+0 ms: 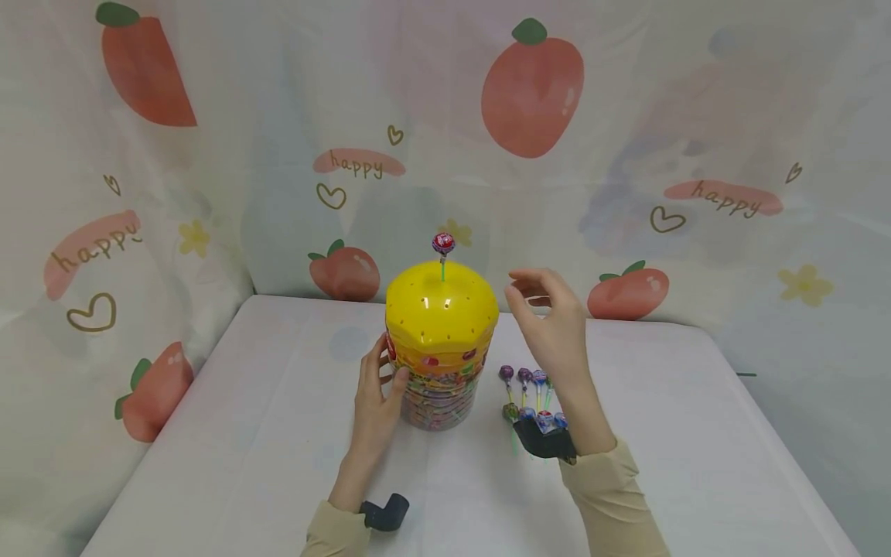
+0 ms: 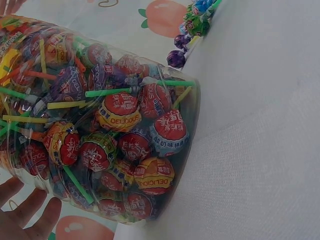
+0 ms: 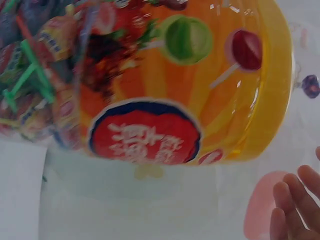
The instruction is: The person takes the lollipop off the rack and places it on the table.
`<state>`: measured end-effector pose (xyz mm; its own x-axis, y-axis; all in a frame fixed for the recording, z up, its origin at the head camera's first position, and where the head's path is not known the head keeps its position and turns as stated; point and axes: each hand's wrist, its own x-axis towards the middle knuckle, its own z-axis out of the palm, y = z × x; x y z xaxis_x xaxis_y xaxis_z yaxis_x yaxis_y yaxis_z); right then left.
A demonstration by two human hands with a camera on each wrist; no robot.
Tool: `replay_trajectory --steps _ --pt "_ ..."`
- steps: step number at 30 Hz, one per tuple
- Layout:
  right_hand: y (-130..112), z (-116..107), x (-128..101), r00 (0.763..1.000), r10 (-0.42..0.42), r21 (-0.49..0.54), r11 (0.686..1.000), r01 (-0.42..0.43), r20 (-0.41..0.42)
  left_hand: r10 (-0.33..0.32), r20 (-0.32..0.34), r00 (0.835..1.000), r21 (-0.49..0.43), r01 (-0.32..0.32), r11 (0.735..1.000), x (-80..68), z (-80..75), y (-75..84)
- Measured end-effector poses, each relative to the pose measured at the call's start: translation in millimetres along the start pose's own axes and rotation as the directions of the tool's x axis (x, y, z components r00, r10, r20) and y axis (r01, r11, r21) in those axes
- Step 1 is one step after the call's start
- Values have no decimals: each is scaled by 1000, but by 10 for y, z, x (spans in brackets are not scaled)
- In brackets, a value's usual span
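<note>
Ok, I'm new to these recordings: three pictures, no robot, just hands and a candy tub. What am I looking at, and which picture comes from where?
There is no machine here: a person works with bare hands and wears three cameras. The wide picture comes from the head camera, looking down at a white table. The other two come from cameras strapped to each wrist, so they show the same tub from very close.

On the table stands a clear tub of lollipops with a yellow lid that has small holes. One lollipop stands upright in the lid. More loose lollipops lie to the tub's right.

The left hand holds the tub's side. The right hand hovers beside the lid, fingers loosely bent, holding nothing that I can see.
</note>
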<state>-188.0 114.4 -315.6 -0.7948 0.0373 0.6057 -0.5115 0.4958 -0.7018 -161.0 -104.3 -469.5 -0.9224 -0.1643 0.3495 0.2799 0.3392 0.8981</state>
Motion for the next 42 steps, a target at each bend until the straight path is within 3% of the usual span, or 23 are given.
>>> replay_trajectory --steps 16,29,42 --pt "-374 268 261 991 -118 72 991 114 55 5 -4 1000 7 -5 1000 -1 3 -4" --pt "-450 459 370 982 -165 109 982 155 91 7 -2 1000 8 -7 1000 -1 2 -9" --pt "-466 519 405 978 -197 119 975 189 66 11 -7 1000 22 -11 1000 0 5 -17"
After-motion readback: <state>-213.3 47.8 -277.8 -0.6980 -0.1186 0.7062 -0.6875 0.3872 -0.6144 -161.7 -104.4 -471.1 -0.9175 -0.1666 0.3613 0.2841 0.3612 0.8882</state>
